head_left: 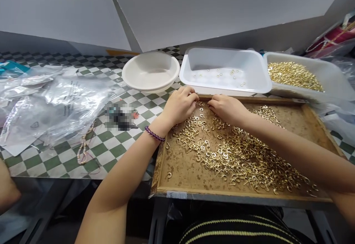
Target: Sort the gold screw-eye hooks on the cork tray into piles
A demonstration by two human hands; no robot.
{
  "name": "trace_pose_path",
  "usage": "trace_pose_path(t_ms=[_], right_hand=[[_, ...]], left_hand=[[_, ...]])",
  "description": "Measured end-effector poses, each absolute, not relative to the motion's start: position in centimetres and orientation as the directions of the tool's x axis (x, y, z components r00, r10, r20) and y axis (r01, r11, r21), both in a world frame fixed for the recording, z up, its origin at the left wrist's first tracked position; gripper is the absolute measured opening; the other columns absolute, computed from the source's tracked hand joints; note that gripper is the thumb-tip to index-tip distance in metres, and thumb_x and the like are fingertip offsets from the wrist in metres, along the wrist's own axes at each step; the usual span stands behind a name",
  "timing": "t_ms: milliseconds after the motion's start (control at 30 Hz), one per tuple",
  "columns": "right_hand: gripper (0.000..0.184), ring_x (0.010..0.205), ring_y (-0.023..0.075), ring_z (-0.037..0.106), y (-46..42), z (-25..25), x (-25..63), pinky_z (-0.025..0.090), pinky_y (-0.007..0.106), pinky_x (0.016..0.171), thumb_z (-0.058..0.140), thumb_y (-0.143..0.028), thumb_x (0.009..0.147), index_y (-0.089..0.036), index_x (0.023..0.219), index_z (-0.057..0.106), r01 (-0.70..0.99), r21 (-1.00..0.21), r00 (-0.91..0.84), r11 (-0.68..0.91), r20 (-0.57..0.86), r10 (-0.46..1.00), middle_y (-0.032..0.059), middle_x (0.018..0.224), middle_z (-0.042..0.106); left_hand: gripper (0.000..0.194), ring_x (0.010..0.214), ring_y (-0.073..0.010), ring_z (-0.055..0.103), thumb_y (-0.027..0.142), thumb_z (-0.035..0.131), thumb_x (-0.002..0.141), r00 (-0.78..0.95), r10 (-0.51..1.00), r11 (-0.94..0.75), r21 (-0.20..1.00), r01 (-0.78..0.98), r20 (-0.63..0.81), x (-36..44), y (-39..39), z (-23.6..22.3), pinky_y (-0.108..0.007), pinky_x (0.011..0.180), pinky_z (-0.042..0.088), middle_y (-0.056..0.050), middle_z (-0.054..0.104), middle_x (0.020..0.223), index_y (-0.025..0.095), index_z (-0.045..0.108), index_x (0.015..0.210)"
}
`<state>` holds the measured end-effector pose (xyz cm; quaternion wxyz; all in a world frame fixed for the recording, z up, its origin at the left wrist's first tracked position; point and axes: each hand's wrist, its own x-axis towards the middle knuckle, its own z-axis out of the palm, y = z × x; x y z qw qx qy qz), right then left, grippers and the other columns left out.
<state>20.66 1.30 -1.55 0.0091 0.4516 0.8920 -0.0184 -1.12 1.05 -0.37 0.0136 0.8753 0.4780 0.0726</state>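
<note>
A shallow wooden tray [191,179] lies in front of me, strewn with small gold screw hooks [249,159]. At its far left corner is my left hand [181,103], fingers curled and pressed together; a purple bead bracelet [154,134] circles that wrist. My right hand [229,109] is just to the right, low over the hooks near the far rim, its fingertips bunched. Whatever either hand pinches is too small or hidden to make out. A few loose hooks [201,110] lie between the two hands.
Beyond the tray stand a white oval bowl [151,85], a white bin [226,85] with several small gold pieces, and another bin [337,77] holding a gold heap. Plastic bags [74,103] and a bead strand [82,149] are on the left. Another person's arm [7,188] shows at the left edge.
</note>
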Motion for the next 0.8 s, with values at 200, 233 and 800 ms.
trace_pose_path(t_ms=[200,233,800], right_hand=[[0.034,0.085,0.0181,0.059,-0.6,-0.3,22.1,0.051,0.034,0.074,0.04,-0.02,0.103,-0.013,0.097,0.073,0.731,-0.071,-0.682,0.678,-0.088,0.726,0.0115,0.095,0.067],[0.036,0.085,0.0185,0.06,-0.6,0.4,22.7,0.052,0.035,0.075,0.039,-0.025,0.105,-0.014,0.1,0.074,0.733,-0.098,-0.678,0.673,-0.034,0.734,0.0121,0.097,0.068],[0.028,0.082,0.0194,0.063,1.2,1.5,16.1,0.039,0.032,0.065,0.046,-0.017,0.102,-0.014,0.107,0.073,0.888,-0.013,-0.454,0.46,-0.183,0.872,0.0132,0.102,0.071]], left_hand=[[0.037,0.123,-0.0286,0.056,0.025,0.038,0.102,0.49,0.865,-0.501,0.113,0.858,0.107,-1.0,1.0,-0.3,-0.046,0.107,0.05,-0.011,0.063,0.134,0.018,0.069,0.12],[0.037,0.122,-0.0288,0.057,0.025,0.038,0.102,0.478,0.871,-0.489,0.119,0.864,0.114,-1.1,1.1,-0.4,-0.047,0.107,0.049,-0.011,0.064,0.133,0.018,0.069,0.12],[0.036,0.123,-0.0311,0.058,0.023,0.039,0.102,0.458,0.885,-0.465,0.102,0.879,0.084,-1.1,1.2,-0.4,-0.051,0.108,0.053,-0.012,0.062,0.134,0.017,0.069,0.121]])
